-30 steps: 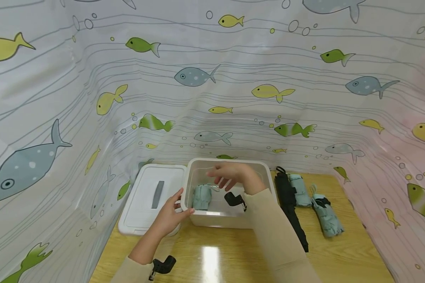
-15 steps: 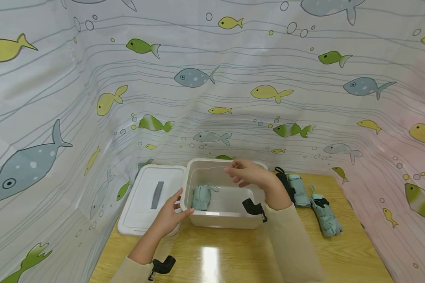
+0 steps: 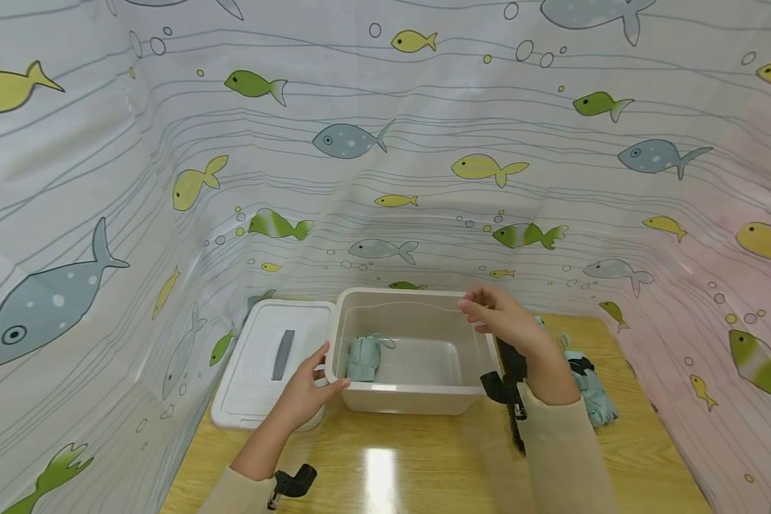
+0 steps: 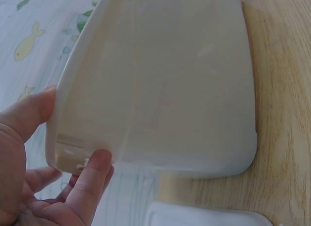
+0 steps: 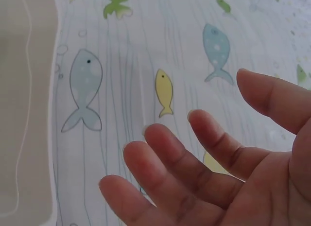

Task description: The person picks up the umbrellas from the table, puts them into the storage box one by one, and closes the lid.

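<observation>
My left hand (image 3: 307, 389) grips the left end of a white plastic storage box (image 3: 411, 401). In the left wrist view that hand (image 4: 58, 177) has its thumb and fingers around the box's rim (image 4: 54, 114). Inside the box, at the left, sits a folded light green umbrella (image 3: 363, 359) with a thin wrist loop. My right hand (image 3: 510, 325) hovers over the box's right end, fingers loosely bent and nothing in them. The right wrist view shows this hand (image 5: 209, 172) beside the box's wall (image 5: 29, 109), its palm bare.
A white lid (image 3: 263, 385) with a grey handle (image 3: 283, 355) lies left of the box. On the right, a black folded umbrella (image 3: 517, 428) and a light green one (image 3: 594, 396) lie on the wooden table (image 3: 437, 464), partly behind my right arm. A fish-patterned curtain (image 3: 437, 214) surrounds the table.
My right hand has moved right, from above the middle of the box to its right end, now covering part of the umbrellas there. The left hand has kept its hold on the box.
</observation>
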Available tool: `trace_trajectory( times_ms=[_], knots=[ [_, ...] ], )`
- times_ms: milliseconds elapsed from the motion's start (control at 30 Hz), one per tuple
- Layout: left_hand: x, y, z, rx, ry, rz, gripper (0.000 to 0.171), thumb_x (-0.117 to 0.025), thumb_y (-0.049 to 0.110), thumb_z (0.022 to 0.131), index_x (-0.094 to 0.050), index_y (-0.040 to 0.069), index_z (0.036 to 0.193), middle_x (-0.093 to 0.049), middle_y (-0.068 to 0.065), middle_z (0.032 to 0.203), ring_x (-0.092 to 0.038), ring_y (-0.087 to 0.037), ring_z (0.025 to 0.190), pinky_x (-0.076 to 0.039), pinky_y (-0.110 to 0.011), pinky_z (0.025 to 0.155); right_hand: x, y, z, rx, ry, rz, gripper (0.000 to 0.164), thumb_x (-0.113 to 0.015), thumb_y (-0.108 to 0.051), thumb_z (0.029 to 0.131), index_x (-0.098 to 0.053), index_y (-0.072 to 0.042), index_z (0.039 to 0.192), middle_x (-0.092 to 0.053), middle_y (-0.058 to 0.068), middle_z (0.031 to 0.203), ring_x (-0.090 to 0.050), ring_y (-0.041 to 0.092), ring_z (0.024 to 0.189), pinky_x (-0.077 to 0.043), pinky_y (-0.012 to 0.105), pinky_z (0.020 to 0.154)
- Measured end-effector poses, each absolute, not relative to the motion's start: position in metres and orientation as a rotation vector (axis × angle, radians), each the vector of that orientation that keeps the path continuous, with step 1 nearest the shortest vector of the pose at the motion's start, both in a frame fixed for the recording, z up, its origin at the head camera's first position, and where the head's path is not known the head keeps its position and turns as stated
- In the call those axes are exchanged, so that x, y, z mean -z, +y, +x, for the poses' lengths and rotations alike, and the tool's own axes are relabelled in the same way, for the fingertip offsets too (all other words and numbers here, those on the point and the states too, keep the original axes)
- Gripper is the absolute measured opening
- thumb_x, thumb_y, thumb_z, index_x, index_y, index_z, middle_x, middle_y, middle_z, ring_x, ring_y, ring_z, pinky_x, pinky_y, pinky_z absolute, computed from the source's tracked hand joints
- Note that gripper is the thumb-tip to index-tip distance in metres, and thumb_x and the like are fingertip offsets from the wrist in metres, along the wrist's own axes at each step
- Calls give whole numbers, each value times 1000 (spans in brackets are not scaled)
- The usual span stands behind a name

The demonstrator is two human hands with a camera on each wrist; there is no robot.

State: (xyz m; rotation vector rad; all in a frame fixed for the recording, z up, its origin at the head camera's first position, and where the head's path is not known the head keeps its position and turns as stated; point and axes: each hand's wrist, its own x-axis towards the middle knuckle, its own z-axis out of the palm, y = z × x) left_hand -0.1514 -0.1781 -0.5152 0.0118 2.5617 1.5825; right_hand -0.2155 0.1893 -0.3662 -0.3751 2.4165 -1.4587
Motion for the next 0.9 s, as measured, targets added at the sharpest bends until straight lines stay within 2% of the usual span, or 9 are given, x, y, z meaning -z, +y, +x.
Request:
trace_trajectory(
  times_ms=[233, 400, 667, 900],
  knots=[
    [515, -177, -151, -1594, 2549, 1, 93, -80, 34, 87, -26, 11, 160, -43, -21, 146, -51, -43, 128, -52, -51, 94, 372, 208, -208, 1394, 2593, -361, 40, -55, -30, 105, -53, 5, 124, -60, 17, 114, -60, 32, 105, -53, 49, 92],
    [515, -177, -151, -1605, 2541, -2, 91, -79, 30, 89, -25, 11, 160, -43, -21, 147, -50, -43, 128, -51, -51, 95, 384, 218, -204, 1309, 2746, -292, 36, -56, -34, 104, -58, -2, 120, -63, 14, 112, -61, 29, 103, -53, 43, 86],
    [513, -176, -150, -1636, 2517, 4, 95, -80, 34, 87, -24, 10, 160, -42, -22, 146, -50, -43, 129, -53, -49, 94, 407, 236, -198, 1255, 2892, -186, 35, -56, -36, 104, -60, -3, 114, -63, 17, 115, -58, 38, 113, -46, 57, 95],
    [514, -177, -150, -1645, 2515, -1, 96, -81, 35, 86, -24, 11, 160, -42, -22, 146, -49, -44, 129, -53, -48, 94, 430, 253, -192, 1246, 2952, -147, 34, -56, -36, 104, -62, -4, 114, -65, 16, 112, -60, 35, 106, -50, 53, 86]
  ],
)
